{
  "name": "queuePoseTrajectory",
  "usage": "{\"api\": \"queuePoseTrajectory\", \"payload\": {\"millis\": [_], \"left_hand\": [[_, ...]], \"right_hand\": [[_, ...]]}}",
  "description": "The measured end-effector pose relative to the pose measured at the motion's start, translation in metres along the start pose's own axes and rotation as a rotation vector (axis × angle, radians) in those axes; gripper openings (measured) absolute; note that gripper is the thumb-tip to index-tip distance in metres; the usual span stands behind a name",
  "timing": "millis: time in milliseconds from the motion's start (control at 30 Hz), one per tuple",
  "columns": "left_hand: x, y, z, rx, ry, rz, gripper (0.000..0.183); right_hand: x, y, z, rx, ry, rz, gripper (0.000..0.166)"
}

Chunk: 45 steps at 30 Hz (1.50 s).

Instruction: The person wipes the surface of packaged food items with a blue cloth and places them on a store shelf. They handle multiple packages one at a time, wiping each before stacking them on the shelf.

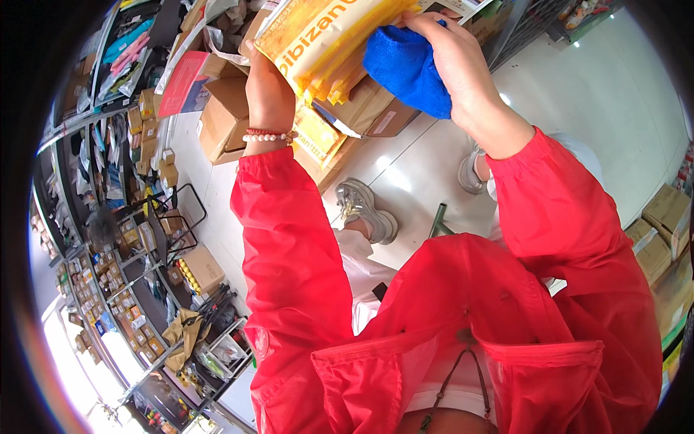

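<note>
My left hand [270, 89], with beads at the wrist, grips the left edge of a yellow and white plastic food packet [325, 40] at the top of the view. Under this packet more yellow packaging edges show. My right hand [447, 62] holds a blue cloth [404, 68] against the packet's right side, its fingers partly hidden. Below, another yellow packet [317, 135] lies in or on a cardboard box. An opened cardboard box [225, 119] stands just left of my left wrist.
Shelves with small cartons [87, 287] and bagged goods line the left side. A black-framed chair or cart [184, 217] stands there. Stacked cartons [650, 249] are at the right. My shoe [366, 209] is on the tiled floor near a green metal leg [439, 219].
</note>
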<state>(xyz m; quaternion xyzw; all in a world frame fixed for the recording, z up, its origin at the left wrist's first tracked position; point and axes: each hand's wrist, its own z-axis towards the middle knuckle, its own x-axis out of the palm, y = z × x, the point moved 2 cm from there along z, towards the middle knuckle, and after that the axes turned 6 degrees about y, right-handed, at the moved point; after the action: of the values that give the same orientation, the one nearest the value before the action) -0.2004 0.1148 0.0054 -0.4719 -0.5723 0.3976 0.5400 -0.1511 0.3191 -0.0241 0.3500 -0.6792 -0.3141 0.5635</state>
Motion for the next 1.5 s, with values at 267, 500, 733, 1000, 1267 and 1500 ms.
{"api": "queuePoseTrajectory", "payload": {"millis": [267, 500, 733, 1000, 1267, 1500], "left_hand": [[-0.001, 0.009, 0.001, -0.004, -0.028, -0.109, 0.05], [-0.02, 0.02, -0.004, 0.18, -0.022, 0.03, 0.049], [-0.002, 0.024, -0.044, 0.267, 0.085, 0.16, 0.056], [0.01, 0.03, -0.05, 0.237, 0.058, -0.03, 0.044], [0.007, 0.027, -0.047, 0.194, 0.014, 0.036, 0.051], [0.016, 0.027, -0.063, 0.202, -0.098, 0.093, 0.044]], "right_hand": [[0.001, 0.009, 0.004, 0.039, 0.027, 0.069, 0.018], [-0.009, 0.008, 0.007, -0.084, -0.082, 0.011, 0.016], [-0.007, 0.014, 0.008, -0.168, -0.08, 0.047, 0.015], [-0.006, 0.013, 0.009, -0.132, -0.035, 0.035, 0.014], [0.0, 0.016, 0.006, -0.164, 0.01, 0.037, 0.016], [-0.007, 0.011, 0.007, -0.073, 0.025, 0.173, 0.02]]}}
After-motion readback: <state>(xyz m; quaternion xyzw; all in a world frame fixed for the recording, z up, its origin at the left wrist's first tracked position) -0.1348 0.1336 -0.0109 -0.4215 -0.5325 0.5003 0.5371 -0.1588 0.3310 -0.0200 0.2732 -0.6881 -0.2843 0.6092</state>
